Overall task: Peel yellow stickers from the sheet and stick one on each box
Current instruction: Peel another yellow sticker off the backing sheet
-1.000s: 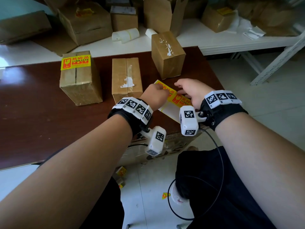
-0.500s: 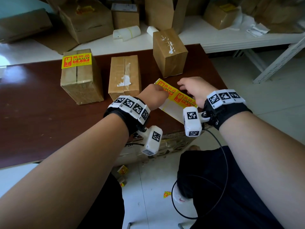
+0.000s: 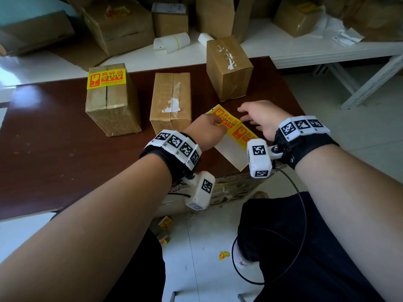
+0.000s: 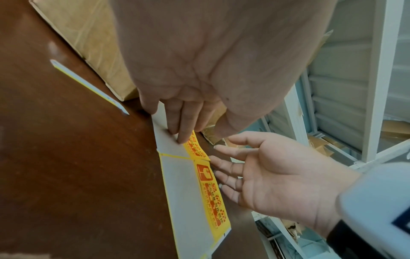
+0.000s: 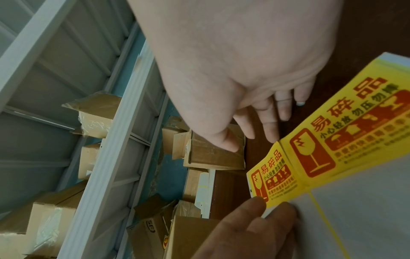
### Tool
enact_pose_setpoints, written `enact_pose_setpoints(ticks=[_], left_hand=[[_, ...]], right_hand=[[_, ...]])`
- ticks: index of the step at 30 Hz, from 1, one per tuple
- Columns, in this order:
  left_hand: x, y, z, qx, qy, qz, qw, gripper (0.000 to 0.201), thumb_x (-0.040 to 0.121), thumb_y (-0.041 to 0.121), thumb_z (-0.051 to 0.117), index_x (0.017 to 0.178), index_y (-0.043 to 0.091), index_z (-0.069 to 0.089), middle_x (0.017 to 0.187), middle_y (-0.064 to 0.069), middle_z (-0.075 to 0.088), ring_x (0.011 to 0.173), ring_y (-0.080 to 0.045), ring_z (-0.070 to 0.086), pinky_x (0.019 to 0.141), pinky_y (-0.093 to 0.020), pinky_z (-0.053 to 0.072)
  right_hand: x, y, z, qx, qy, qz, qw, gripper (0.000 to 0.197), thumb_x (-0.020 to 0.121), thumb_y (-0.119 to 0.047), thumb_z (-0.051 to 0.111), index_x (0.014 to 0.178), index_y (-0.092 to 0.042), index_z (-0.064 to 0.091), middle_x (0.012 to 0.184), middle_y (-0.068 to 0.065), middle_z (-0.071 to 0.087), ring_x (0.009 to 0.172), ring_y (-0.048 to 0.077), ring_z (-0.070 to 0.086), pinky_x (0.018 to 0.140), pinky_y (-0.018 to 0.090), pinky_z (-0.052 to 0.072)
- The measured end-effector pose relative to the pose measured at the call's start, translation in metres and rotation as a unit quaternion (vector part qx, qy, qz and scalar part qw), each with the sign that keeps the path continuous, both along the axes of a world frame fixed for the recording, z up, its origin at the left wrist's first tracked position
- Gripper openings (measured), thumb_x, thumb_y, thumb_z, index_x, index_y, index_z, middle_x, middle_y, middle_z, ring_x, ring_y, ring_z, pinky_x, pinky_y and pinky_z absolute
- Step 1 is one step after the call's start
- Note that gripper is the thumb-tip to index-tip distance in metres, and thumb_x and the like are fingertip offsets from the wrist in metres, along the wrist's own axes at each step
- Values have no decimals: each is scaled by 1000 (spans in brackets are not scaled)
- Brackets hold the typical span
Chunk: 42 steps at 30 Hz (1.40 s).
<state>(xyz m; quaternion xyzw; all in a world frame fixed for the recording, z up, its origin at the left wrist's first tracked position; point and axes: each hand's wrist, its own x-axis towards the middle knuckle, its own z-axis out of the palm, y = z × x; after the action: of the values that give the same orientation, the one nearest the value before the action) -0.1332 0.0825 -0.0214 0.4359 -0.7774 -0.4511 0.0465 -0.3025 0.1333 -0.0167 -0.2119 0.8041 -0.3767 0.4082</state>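
Yellow sticker [image 5: 275, 177] at sheet [image 3: 229, 149] 12 o'clock end: left hand [image 3: 205, 131] pinches its corner. Right hand [image 3: 261, 120], fingers straight, touches sheet's 3 o'clock edge. Brown table [image 3: 65, 149] beneath.

Stockroom (piled cartons [image 3: 117, 29], metal shelving [image 4: 377, 70]).

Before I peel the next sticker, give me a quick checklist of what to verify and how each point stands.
1. The sheet lies on the table within reach: ok.
2. The left hand has fingertips on the far sticker: ok.
3. That sticker's edge is lifted off the backing: cannot tell.
4. The right hand is open beside the sheet, holding nothing: ok.
5. A box waits unlabelled: ok. The middle box and the right box both lack a yellow sticker, while the left box has one.
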Motion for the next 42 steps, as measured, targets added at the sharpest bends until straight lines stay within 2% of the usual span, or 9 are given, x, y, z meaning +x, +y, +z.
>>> enact_pose_setpoints(ticks=[4,7,10,13,19,24,29,34,42], left_hand=[[2,0,0,-2,1,3,1000,41,107,26,54,144,12,62,120,-8,63,109,-24,62,99,-41,54],[2,1,-1,3,15,7,1000,32,106,23,55,133,11,68,115,-11,65,105,-26,62,99,-46,54],[1,2,0,17,29,9,999,14,105,22,55,113,20,66,108,-9,63,96,-23,58,85,-38,52],[1,3,3,27,50,9,998,15,106,20,55,93,26,60,103,-9,60,93,-22,55,80,-32,45],[-1,-1,7,22,123,47,991,28,107,14,56,130,7,70,112,-10,68,101,-22,61,85,-31,48],[2,-4,16,24,225,87,970,27,102,12,61,126,7,73,116,-9,76,104,-19,69,96,-34,55],[10,-4,29,30,307,98,946,16,99,8,67,107,20,74,107,-5,81,91,-11,73,87,-28,58],[17,-1,33,24,351,115,929,26,100,-1,64,123,8,71,115,-7,79,103,-12,75,87,-24,58],[34,21,31,18,399,135,907,29,97,-10,66,123,4,68,118,-12,76,107,-7,74,98,-24,59]], right_hand=[[0,0,-2,-19,-1,-2,1000,27,107,-24,67,133,-15,70,108,1,74,110,23,70,103,42,53],[1,2,-3,-40,-11,-5,999,17,102,-9,74,119,-11,74,93,6,76,83,19,75,81,36,64],[0,3,-3,-22,-1,17,1000,45,95,-6,81,139,-12,71,112,12,79,97,27,80,96,49,66],[3,5,-1,-20,19,31,999,46,93,-7,82,137,-18,73,119,11,79,107,30,79,102,53,64],[9,11,7,-53,31,24,998,39,95,-3,81,132,-16,76,113,11,80,105,27,80,103,51,64],[18,23,27,-122,25,10,992,38,97,-3,79,133,-14,76,116,12,81,109,27,80,103,46,64],[31,35,41,-194,-21,-34,980,29,98,-2,78,126,-8,78,112,16,83,96,24,83,89,41,68],[48,38,48,-225,-48,-68,971,12,96,-5,81,107,-9,82,110,19,83,108,35,82,102,54,64],[75,57,55,-238,-85,-66,965,6,99,-10,80,102,-15,81,95,8,84,89,24,82,91,45,66]])
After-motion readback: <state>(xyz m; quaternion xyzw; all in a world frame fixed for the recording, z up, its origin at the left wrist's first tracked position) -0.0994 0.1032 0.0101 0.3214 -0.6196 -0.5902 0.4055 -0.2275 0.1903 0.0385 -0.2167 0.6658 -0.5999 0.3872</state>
